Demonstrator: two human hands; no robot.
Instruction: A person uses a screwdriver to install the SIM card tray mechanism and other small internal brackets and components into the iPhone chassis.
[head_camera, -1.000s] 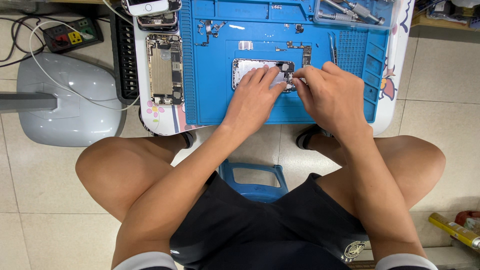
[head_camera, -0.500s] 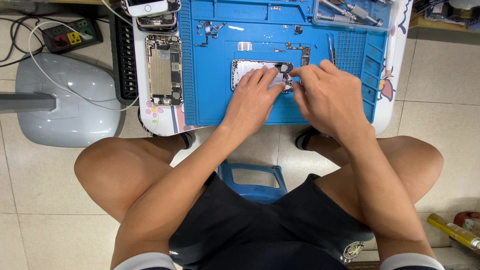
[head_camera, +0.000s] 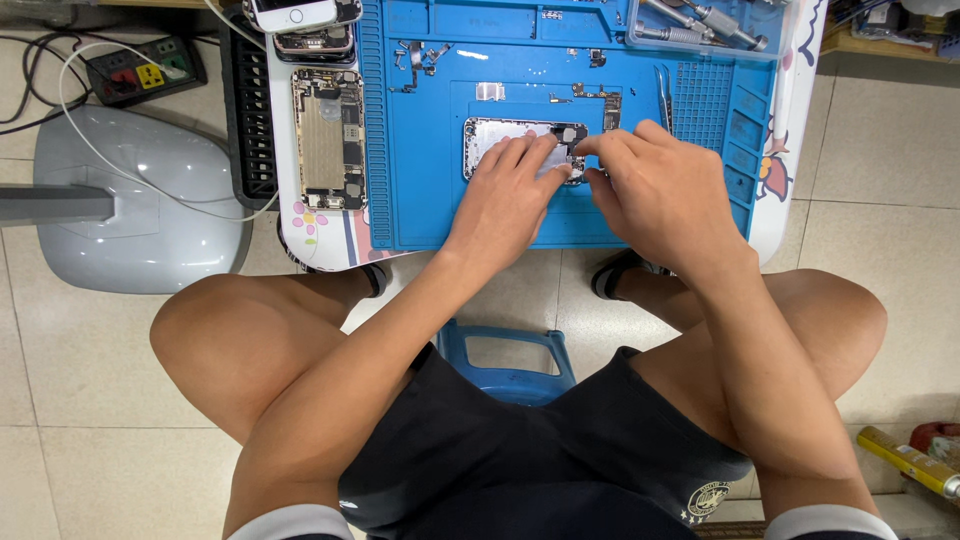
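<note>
An opened phone housing lies on the blue repair mat of a small low table. My left hand lies flat over the housing's near half, fingers pressing it down. My right hand is curled beside it, fingertips pinched at the housing's right end; whether they hold a small part or tool is hidden. Tiny screws and metal brackets lie on the mat just beyond my fingers.
A second opened phone lies left of the mat, more phones stacked beyond it. Tweezers and a clear tray of tools sit at the far right. A grey stand base, power strip and blue stool are on the floor.
Both hands have stayed on the phone housing with only slight finger shifts. Nothing else has moved.
</note>
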